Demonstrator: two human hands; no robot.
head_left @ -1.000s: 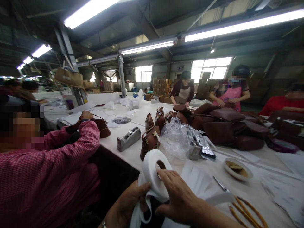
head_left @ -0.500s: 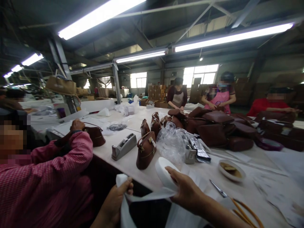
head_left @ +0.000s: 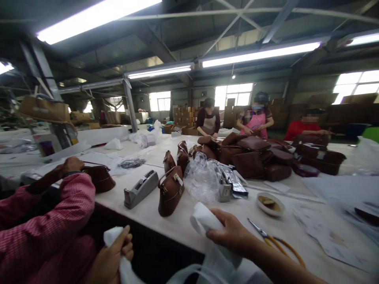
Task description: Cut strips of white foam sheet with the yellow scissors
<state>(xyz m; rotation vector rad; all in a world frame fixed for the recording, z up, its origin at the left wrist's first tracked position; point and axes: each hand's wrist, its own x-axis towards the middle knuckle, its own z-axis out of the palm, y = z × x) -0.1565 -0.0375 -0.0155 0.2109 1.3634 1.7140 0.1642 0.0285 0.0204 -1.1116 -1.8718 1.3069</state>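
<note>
My right hand grips a white roll of thin wrapping material at the near edge of the white table. My left hand is lower and to the left, closed on the loose white end of that material, below the table edge. A length of it hangs slack between and under my hands. A small brown handbag stands upright just beyond the roll.
A grey tape dispenser, crumpled clear plastic, a small dish and yellow-handled scissors lie nearby. A heap of brown bags fills the table's middle. A person in a pink checked sleeve works at my left; three people stand across.
My hands have drawn apart, the left going down and left with the loose end, the right holding the roll. The view has turned right, pushing the neighbour toward the left edge.
</note>
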